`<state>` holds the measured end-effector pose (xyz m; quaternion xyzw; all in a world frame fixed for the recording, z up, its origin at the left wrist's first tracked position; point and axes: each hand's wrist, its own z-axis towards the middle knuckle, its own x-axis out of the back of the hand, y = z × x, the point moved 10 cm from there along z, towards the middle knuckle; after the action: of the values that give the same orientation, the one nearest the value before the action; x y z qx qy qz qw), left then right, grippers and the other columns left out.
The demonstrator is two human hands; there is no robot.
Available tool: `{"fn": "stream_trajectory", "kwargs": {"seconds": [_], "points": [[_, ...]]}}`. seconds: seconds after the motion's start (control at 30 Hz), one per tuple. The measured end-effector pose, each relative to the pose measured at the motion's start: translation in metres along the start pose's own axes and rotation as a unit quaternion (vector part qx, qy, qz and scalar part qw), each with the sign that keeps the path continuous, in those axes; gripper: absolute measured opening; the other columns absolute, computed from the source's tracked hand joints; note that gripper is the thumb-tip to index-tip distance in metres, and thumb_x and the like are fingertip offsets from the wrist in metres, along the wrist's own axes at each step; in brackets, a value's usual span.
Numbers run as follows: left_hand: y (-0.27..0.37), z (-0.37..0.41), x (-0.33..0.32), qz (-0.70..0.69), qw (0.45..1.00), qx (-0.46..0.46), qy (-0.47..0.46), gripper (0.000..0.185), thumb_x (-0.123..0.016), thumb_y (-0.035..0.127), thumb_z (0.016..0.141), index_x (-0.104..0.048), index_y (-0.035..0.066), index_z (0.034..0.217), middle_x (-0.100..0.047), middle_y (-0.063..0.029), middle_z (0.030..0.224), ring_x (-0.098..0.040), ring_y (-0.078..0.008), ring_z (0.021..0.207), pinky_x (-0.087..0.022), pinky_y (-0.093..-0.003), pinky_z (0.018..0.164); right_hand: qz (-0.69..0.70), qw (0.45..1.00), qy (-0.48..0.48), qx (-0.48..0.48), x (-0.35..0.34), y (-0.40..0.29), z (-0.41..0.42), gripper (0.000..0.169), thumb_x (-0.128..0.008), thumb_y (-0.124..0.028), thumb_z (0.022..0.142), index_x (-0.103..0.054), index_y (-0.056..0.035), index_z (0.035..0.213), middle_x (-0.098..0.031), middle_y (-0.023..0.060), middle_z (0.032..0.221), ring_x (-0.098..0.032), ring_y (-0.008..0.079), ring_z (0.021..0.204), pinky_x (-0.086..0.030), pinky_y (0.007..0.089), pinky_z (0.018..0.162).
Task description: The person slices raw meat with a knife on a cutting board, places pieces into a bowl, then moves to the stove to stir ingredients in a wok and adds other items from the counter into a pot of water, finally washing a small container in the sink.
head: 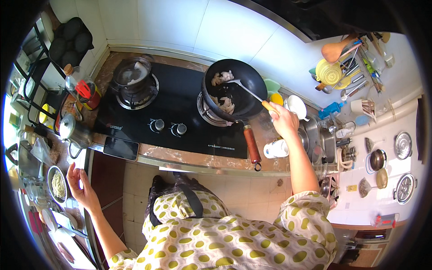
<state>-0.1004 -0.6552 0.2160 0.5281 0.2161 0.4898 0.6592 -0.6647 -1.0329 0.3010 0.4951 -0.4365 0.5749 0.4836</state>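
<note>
My right hand (285,118) grips the orange-yellow handle of a metal spatula (249,91). The spatula's blade rests inside a dark wok (254,76), against one of the two clumps of pale food pieces (222,78) there. The wok sits tilted on the right burner, and its reddish wooden handle (252,143) sticks out past the stove's front edge. On the left, my left hand (81,189) hovers with fingers apart and appears to hold nothing. Right beside it stands a bowl (58,185) of noodle-like strands.
A small pot (131,71) occupies the left burner of the black gas stove (175,101). A phone (120,148) lies by the counter's front edge, near a metal kettle (72,130). A white container (276,149) lies right of the wok handle, before the sink (327,136). Utensils (351,72) hang on the wall.
</note>
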Motion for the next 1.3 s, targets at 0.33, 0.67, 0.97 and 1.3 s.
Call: {"fn": "stream_trajectory", "kwargs": {"seconds": [0.33,0.67,0.97,1.3], "points": [[-0.01,0.009,0.01,-0.011,1.0,0.004,0.014,0.029,-0.057,0.006,0.095,-0.057,0.004,0.124,-0.06,-0.0008,0.098,-0.054,-0.0072,0.092,-0.042,-0.0204,0.084,0.026,0.992,-0.126,0.008,0.006,-0.007,-0.034,0.033,-0.061,-0.03,0.088,-0.064,-0.0249,0.12,-0.07,0.008,0.101,-0.066,0.0307,0.091,-0.051,0.041,0.078],[-0.015,0.012,0.004,-0.032,0.999,-0.002,0.014,0.031,-0.058,0.007,0.095,-0.057,0.005,0.126,-0.061,-0.0009,0.099,-0.055,-0.0073,0.091,-0.044,-0.0215,0.084,0.049,0.983,-0.171,-0.044,0.078,0.042,-0.072,0.033,-0.067,-0.022,0.086,-0.065,-0.0191,0.118,-0.07,0.0069,0.103,-0.068,0.0241,0.089,-0.052,0.0324,0.078],[-0.013,0.002,0.025,-0.021,0.999,0.002,0.03,0.031,-0.058,0.005,0.094,-0.057,0.004,0.125,-0.06,-0.0008,0.101,-0.055,-0.0066,0.093,-0.044,-0.0202,0.086,0.035,0.996,-0.039,-0.066,0.011,-0.009,0.009,0.032,-0.06,-0.033,0.089,-0.064,-0.0257,0.12,-0.07,0.0082,0.104,-0.066,0.0304,0.094,-0.051,0.0408,0.08],[-0.017,-0.004,0.036,-0.012,0.999,0.015,0.044,0.029,-0.058,0.005,0.094,-0.058,0.002,0.123,-0.061,-0.0012,0.104,-0.056,-0.0071,0.094,-0.044,-0.0198,0.086,-0.013,0.992,-0.127,-0.013,0.008,-0.013,-0.02,0.032,-0.059,-0.033,0.089,-0.064,-0.0247,0.119,-0.069,0.0097,0.105,-0.066,0.0286,0.095,-0.051,0.0388,0.081]]}}
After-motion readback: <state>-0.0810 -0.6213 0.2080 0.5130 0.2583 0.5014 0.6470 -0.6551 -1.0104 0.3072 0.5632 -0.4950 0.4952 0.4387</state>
